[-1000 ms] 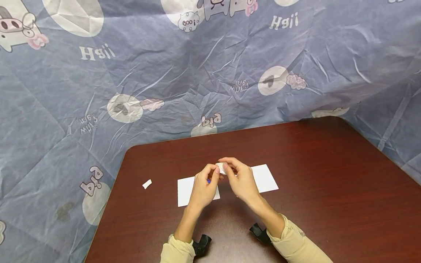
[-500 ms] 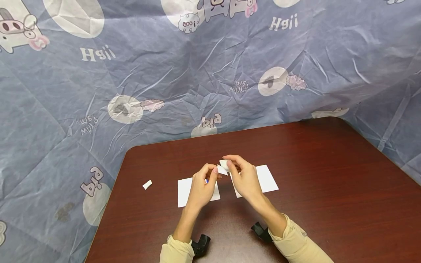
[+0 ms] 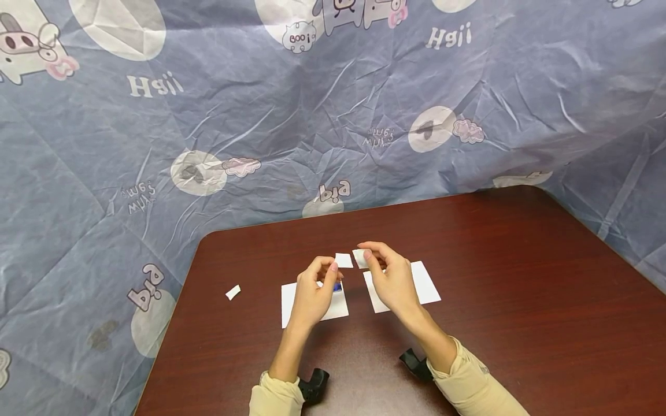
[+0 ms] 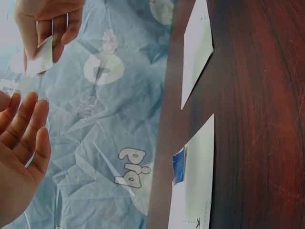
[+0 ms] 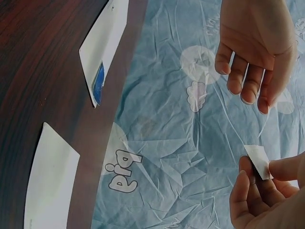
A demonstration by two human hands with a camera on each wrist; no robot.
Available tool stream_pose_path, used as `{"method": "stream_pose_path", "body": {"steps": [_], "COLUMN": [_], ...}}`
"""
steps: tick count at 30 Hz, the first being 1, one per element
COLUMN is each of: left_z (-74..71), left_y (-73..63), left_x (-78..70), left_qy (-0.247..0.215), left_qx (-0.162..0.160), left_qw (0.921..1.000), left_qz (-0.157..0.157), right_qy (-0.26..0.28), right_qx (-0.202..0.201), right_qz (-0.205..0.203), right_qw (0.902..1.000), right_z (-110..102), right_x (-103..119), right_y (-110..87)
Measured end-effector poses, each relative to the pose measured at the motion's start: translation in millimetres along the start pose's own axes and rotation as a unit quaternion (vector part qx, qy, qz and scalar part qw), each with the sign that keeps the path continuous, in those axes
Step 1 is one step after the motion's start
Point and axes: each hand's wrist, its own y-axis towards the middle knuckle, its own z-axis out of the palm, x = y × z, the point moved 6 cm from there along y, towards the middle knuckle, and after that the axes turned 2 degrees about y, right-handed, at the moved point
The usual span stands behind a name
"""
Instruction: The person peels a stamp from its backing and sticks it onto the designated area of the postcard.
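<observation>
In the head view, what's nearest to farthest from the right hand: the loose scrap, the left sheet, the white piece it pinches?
1. White piece: in the right hand.
2. Left sheet: below the left hand.
3. Loose scrap: farthest left.

Between my left hand [image 3: 311, 293] and my right hand [image 3: 389, 282] I have only a slim gap, edged by the left paper piece [image 3: 344, 260] and right paper piece [image 3: 359, 258]. Beneath my grips lie a left sheet [image 3: 289, 301] and a right sheet [image 3: 425, 282], well apart. Rightward, the tabletop [image 3: 520, 260] leaves wide passage; leftward, a scrap [image 3: 233, 292] interrupts it. Ahead, the fabric backdrop [image 3: 312, 133] bars my way.
</observation>
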Motion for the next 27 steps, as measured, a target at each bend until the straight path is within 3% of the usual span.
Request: {"method": "stream_pose_path", "body": {"steps": [8,17,24,27], "left_z": [-7.6,-23.3,-32.5,-36.3], "left_y": [2.0,4.2,6.0,7.1], "left_x": [5.5,19.4,23.9,36.3], "left_qy": [-0.025,-0.084,-0.099,-0.105], "left_qx": [-0.006,-0.045,-0.062,-0.074], "left_qw": [0.9995,0.9935,0.9912,0.9895], "left_qz": [-0.019,-0.062,-0.062,-0.066], "right_qy": [-0.002,-0.002,-0.005,-0.005], "right_qx": [-0.002,0.004,0.01,0.012], "right_qz": [-0.004,-0.005,-0.005,-0.004], "right_qw": [1.0,1.0,0.9999,0.9999], "right_z": [0,1,2,2], "right_x": [-1,-2,-2,-2], "right_y": [0.1,-0.5,-1.0,-1.0]}}
